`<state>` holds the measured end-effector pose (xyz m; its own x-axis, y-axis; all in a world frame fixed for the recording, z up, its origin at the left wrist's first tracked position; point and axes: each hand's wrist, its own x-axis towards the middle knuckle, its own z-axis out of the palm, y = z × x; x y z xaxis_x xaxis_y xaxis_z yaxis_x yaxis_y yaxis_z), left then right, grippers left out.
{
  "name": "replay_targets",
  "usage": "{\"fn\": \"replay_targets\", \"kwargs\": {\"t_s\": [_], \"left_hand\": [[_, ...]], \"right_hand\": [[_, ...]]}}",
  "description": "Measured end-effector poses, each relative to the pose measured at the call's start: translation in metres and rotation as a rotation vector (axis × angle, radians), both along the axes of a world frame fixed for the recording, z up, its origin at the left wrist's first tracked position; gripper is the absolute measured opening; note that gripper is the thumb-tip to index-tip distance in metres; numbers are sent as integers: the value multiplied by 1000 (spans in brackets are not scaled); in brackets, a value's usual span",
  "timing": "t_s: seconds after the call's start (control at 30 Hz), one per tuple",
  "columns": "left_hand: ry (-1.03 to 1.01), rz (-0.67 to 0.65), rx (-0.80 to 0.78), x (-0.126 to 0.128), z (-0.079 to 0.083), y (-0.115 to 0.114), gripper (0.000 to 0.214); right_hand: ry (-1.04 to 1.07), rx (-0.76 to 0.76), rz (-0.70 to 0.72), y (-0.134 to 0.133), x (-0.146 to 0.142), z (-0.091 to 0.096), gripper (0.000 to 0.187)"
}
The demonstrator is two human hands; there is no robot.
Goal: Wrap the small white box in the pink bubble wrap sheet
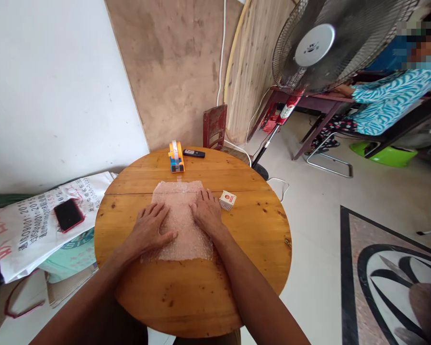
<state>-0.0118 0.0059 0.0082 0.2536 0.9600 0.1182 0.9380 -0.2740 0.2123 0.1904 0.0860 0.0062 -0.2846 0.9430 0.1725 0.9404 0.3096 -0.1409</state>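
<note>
Both hands flat on bubble wrap (181,218), round table (201,297).
Left hand (149,229), right hand (206,211): palms down, fingers spread, gripping nothing; small box (227,200) just beside the right.

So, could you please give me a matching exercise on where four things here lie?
Things: 1 bubble wrap; 2 tape dispenser; 3 small box; 4 smartphone.
Places: A on the printed sack; B under the left hand and right hand; C beside the right hand; D at the table's far edge.
Pairs: 1-B; 2-D; 3-C; 4-A.
</note>
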Motion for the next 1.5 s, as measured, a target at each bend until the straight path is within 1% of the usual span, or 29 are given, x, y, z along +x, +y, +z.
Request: {"fn": "replay_targets", "kwargs": {"t_s": [0.1, 0.27, 0.37, 0.43, 0.53, 0.6, 0.7, 0.77, 0.97, 1.2, 1.37, 1.5], "left_hand": [[33, -11, -19, -1, 2, 2, 76], [46, -30, -92, -11, 4, 7, 92], [46, -36, -121, -13, 7, 5, 91], [36, -26, -87, -6, 9, 1, 87], [5, -58, -25, 14, 10, -8, 75], [-17, -96, -31, 30, 8, -12, 66], [-23, -120, -63, 45, 5, -16, 66], [-22, -128, -62, 47, 2, -18, 68], [-17, -129, -6, 44, -1, -22, 68], [-35, -119, -10, 45, -3, -21, 74], [-27, -127, 0, 44, -2, -21, 74], [-31, -121, -11, 44, -2, -21, 75]], "right_hand": [[1, -13, -12, 0, 0, -1, 58], [20, -9, -15, 0, -1, -3, 59], [26, -2, -14, -1, -1, -3, 59], [27, -2, -15, 0, -2, -4, 59], [33, -1, -15, 0, -2, -4, 60], [39, -2, -16, 0, -2, -4, 59], [50, -9, -21, -1, -1, -5, 58], [58, -9, -24, -1, -1, -5, 57], [65, 26, -19, -2, 0, -7, 55], [62, 29, -35, -1, 4, -3, 48], [115, 54, 31, -3, 6, -1, 50], [176, 138, 138, -7, 8, 5, 48]]}}
